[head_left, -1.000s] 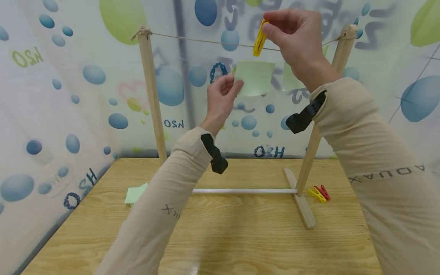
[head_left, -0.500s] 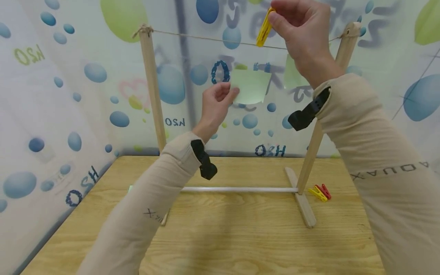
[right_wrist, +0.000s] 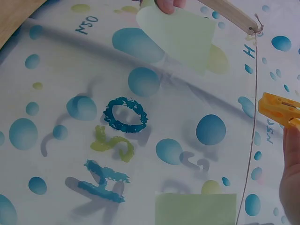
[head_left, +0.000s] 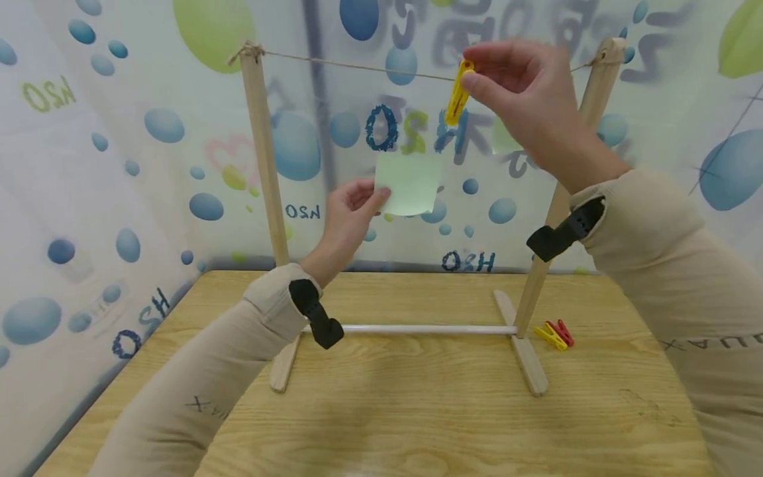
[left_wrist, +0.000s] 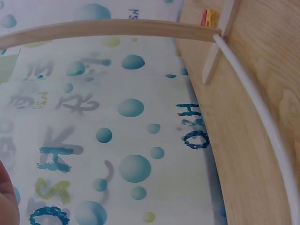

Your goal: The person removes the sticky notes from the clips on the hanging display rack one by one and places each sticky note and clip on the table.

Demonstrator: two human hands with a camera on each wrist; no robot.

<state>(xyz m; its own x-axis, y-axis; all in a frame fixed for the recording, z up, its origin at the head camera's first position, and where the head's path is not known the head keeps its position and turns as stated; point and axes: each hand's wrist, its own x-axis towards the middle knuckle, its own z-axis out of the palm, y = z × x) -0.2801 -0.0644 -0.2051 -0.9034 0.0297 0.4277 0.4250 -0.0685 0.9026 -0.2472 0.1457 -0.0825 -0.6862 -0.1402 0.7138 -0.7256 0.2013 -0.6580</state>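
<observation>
Pinching a clothespin [head_left: 457,96] in our right hand [head_left: 527,103], paper [head_left: 411,184] one-sidedly in our left hand [head_left: 350,215], we risk its drooping.

My note [head_left: 410,184] is smooth matt paper, my clothespin [head_left: 457,96] looks like smooth plastic, the line [head_left: 357,67] is roughish twine. Posts [head_left: 262,146] are bare matt wood, the rod [head_left: 417,328] kinda glossy, my sleeves [head_left: 197,371] matt cloth, tabletop [head_left: 417,411] grained wood.
</observation>
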